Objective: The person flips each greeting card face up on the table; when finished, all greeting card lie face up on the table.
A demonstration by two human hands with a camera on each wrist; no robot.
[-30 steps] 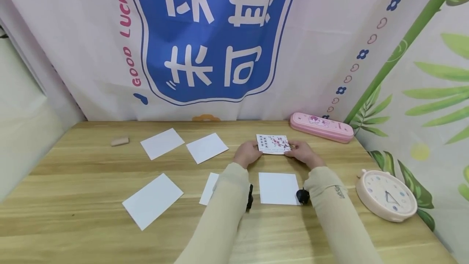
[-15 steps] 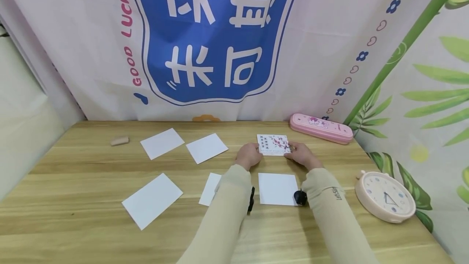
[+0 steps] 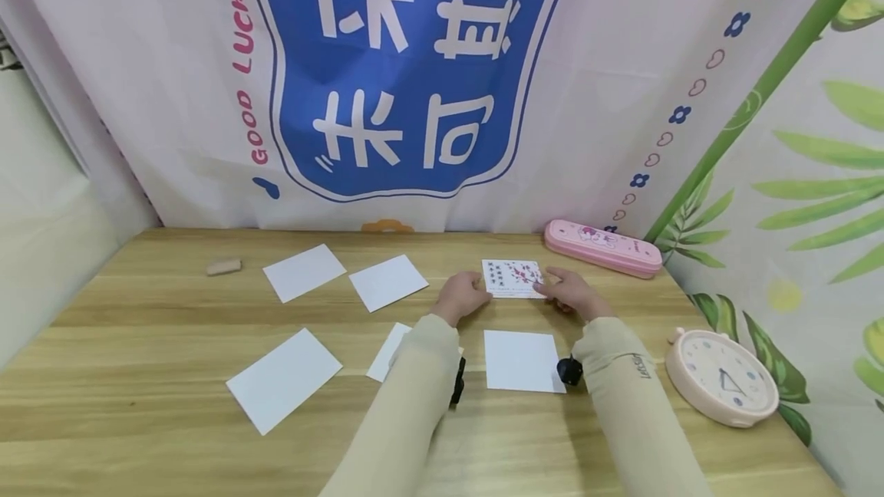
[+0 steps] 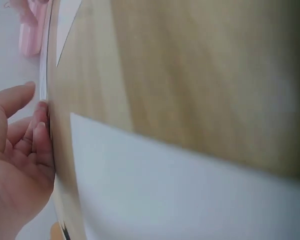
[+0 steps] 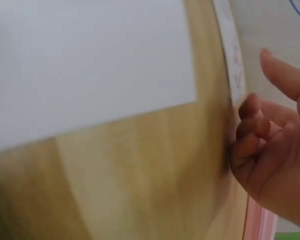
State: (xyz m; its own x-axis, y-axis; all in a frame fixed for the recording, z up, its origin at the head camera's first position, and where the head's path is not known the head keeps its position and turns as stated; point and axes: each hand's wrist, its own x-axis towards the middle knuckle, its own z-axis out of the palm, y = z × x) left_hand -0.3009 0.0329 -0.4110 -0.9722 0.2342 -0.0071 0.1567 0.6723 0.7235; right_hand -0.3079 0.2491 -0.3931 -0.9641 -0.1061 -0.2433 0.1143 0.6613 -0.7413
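A small card printed with red blossoms and dark characters (image 3: 512, 279) lies toward the back right of the wooden table. At its left edge is my left hand (image 3: 461, 297); the left wrist view shows the thumb (image 4: 22, 97) raised apart from the loosely bent fingers (image 4: 41, 142). My right hand (image 3: 575, 294) is at the card's right edge. Its thumb (image 5: 282, 75) stands lifted in the right wrist view, with loosely curled fingers (image 5: 252, 127) close by the card's corner. Neither hand pinches the card. A blank white card (image 3: 523, 360) lies just in front, between the forearms.
Several more white cards lie to the left, such as this back one (image 3: 388, 282) and a front one (image 3: 285, 380); another (image 3: 388, 351) is partly under the left sleeve. A pink pencil case (image 3: 603, 248), a clock (image 3: 723, 376) and a small tan block (image 3: 224, 267) also stand around.
Both hands have loosened from the printed card's edges, and the right thumb has lifted. The card now lies flat in nearly the same place. The head view has shifted slightly.
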